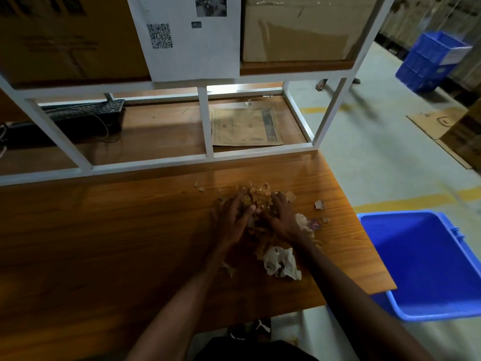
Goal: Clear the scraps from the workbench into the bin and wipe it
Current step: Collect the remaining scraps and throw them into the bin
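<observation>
Scraps: a loose heap of thin, crinkled yellow-brown scraps (257, 201) lies on the workbench toward its right end; the heap looks like torn tape or film, though I cannot tell the material.
Left hand: the left hand (233, 217) lies palm down on the left side of the heap, fingers spread and curled into it, not closed.
Right hand: the right hand (279, 214) lies on the right side of the heap, fingers spread over it; the two thumbs nearly meet over the middle of the heap.
Stray bits: small torn cardboard bits (319, 205) lie just right of the heap, and a few more (201, 187) lie just beyond it to the left.
Crumpled paper: a crumpled white wad (282, 263) sits on the near side of the heap, just beside the right forearm.
Workbench: the workbench (104, 243) has a brown wood-grain top, dimly lit.
Bin: a blue plastic bin (426, 267) stands on the floor to the right of the heap, partly tucked under the bench's right edge, open side up.
Frame: a white metal frame (205, 126) rises beyond the heap, with a brown printed envelope (246, 127) lying flat inside it.
Boxes: cardboard boxes (299, 29) sit on the shelf above the frame, with a white sheet bearing a QR code (182, 35) hanging in front.
Room: a pale concrete floor with yellow lines (406, 201) spreads right of the heap, and a blue crate (432, 61) stands far beyond.
</observation>
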Demonstrator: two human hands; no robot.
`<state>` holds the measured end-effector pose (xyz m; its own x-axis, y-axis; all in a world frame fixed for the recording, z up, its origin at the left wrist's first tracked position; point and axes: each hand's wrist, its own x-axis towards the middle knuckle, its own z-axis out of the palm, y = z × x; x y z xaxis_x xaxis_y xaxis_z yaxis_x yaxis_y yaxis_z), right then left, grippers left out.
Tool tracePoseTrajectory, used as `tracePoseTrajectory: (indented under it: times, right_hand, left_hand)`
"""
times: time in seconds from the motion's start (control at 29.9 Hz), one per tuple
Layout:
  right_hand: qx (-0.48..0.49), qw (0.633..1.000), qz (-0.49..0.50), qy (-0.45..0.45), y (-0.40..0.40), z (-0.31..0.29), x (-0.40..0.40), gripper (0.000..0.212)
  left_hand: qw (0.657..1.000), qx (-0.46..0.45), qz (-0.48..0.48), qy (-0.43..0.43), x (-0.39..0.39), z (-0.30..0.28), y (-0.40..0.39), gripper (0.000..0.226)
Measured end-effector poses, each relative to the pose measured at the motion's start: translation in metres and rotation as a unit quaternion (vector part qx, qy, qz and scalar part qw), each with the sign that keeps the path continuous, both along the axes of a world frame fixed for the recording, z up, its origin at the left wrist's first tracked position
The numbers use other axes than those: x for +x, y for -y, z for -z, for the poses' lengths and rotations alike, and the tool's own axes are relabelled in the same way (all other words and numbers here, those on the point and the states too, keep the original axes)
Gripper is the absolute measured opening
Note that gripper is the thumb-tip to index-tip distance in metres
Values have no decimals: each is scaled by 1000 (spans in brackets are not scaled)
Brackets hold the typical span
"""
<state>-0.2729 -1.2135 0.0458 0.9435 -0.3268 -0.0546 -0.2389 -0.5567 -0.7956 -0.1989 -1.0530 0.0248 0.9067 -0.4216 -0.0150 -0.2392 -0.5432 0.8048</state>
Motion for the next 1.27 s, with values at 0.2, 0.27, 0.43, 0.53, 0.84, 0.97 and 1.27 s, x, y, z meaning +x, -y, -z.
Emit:
tracePoseTrajectory:
  times: [0.2,0.27,0.43,0.53,0.84,0.97,1.27]
  right_hand:
    - [0,998,55,-32,-17,44,-15,90]
    - [54,995,76,-18,-28,44,-12,94]
    - [220,967,117,50,-50,37,-2,49]
    - [265,954,124,65,-56,33,3,50]
    - [321,925,168,118,-58,8,7,46]
    - [315,917,184,159,-51,-9,11,55]
    - [335,902,163,219,-21,-41,13,55]
  left_hand:
    - [991,-116,-38,-63,-25,19,-6,62]
    - [975,-187,-66,-95,-32,21,0,61]
    - [928,-305,-148,-156,-38,25,16,47]
    - [912,-333,-163,-173,-32,24,17,42]
    - [893,-394,-129,-176,-23,-4,26,40]
    - [891,-417,-103,-146,-18,-32,35,40]
    - [902,-418,-73,-80,-17,-75,65,43]
